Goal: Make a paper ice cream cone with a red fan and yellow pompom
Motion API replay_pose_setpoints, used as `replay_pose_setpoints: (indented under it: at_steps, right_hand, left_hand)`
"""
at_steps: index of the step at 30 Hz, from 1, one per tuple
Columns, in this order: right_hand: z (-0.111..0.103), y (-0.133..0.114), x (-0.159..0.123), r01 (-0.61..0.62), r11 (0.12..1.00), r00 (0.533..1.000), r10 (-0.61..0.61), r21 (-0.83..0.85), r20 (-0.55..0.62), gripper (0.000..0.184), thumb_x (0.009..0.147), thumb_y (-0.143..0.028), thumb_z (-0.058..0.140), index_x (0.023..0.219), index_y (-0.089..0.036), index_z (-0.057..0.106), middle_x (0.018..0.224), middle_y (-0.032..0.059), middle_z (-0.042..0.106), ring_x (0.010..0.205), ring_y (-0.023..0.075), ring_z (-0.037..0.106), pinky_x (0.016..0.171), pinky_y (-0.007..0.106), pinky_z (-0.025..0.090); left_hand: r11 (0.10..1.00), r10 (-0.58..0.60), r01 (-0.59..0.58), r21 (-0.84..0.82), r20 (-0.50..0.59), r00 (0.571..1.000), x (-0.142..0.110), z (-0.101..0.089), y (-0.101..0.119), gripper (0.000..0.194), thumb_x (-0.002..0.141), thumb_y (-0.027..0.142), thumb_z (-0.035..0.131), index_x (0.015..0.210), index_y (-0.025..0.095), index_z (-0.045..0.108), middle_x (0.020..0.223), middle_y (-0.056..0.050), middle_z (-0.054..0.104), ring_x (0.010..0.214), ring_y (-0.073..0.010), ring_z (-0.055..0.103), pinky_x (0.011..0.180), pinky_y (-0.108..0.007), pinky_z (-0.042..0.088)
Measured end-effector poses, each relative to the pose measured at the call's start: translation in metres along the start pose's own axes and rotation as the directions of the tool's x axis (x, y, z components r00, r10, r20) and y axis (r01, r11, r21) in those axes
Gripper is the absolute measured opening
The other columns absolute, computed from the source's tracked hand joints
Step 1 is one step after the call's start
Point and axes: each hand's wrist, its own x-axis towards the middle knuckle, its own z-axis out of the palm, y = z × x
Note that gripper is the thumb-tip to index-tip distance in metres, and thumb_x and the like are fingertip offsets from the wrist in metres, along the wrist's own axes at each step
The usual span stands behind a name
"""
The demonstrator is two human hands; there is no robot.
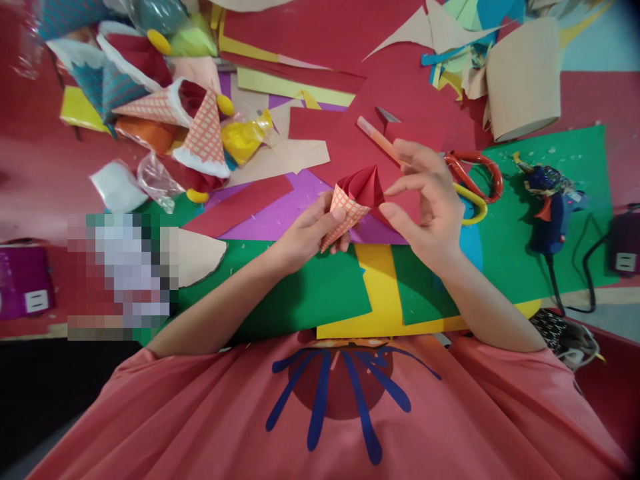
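A small paper cone (349, 208) with an orange-and-white grid pattern and folded red paper in its mouth is held in my left hand (320, 223). It tilts with its point down and to the left. My right hand (431, 203) is beside the red paper, with thumb and fingers apart; whether a fingertip touches the paper's edge is hard to tell. Behind the right hand lie scissors with red handles (495, 177), another yellow handle loop (473, 205), and an orange-and-white stick-like tube (377, 139).
Finished cones with white trim (203, 140) lie at the upper left. A blue glue gun (553, 213) with a cord rests on green sheet (510, 233) at the right. A beige paper cup-like roll (525, 80) and paper scraps (320, 87) lie at the back.
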Motion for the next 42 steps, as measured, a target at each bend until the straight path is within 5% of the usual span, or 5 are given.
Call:
replay_pose_setpoints:
  at_steps: [6, 14, 25, 42]
  right_hand:
    - [-0.002, -0.006, -0.001, 0.126, 0.991, 0.992, -0.126, -0.034, 0.022, 0.011, 0.091, -0.031, 0.061, 0.083, -0.029, 0.068, 0.137, -0.0012, 0.060, 0.136, 0.0240, 0.051, 0.111, 0.044, 0.047]
    - [0.001, 0.000, 0.004, 0.013, 1.000, 0.988, -0.009, -0.020, 0.151, 0.010, 0.085, -0.036, 0.067, 0.078, -0.029, 0.068, 0.128, -0.0026, 0.064, 0.136, 0.0275, 0.051, 0.119, 0.050, 0.038]
    - [0.001, -0.001, 0.004, -0.038, 0.999, 0.976, 0.036, 0.004, 0.215, 0.010, 0.086, -0.031, 0.063, 0.078, -0.027, 0.067, 0.130, -0.0032, 0.064, 0.140, 0.0284, 0.047, 0.118, 0.053, 0.038]
    - [0.000, -0.001, 0.004, 0.083, 0.992, 0.969, -0.058, -0.097, 0.241, 0.004, 0.083, -0.028, 0.066, 0.082, -0.024, 0.065, 0.138, 0.0021, 0.061, 0.139, 0.0293, 0.049, 0.117, 0.054, 0.038]
  left_hand:
    - [0.987, 0.121, -0.114, 0.113, -0.057, 0.991, -0.001, 0.003, -0.001, 0.059, 0.075, 0.053, 0.074, 0.111, 0.017, 0.043, 0.069, 0.005, 0.061, 0.049, -0.0071, 0.057, 0.039, -0.020, 0.034]
    - [0.972, 0.162, -0.153, 0.179, -0.036, 0.986, 0.002, 0.000, -0.012, 0.053, 0.077, 0.045, 0.074, 0.111, 0.018, 0.043, 0.090, 0.000, 0.065, 0.050, -0.0038, 0.057, 0.037, -0.016, 0.035]
    - [0.989, 0.114, -0.116, 0.092, 0.029, 0.993, 0.001, 0.001, -0.005, 0.053, 0.079, 0.051, 0.072, 0.106, 0.018, 0.039, 0.061, 0.009, 0.058, 0.042, -0.0041, 0.055, 0.034, -0.013, 0.036]
    - [0.992, 0.074, -0.071, 0.108, -0.017, 0.997, 0.001, 0.004, -0.003, 0.060, 0.076, 0.060, 0.071, 0.104, 0.018, 0.039, 0.061, 0.009, 0.058, 0.042, -0.0046, 0.056, 0.034, -0.014, 0.039]
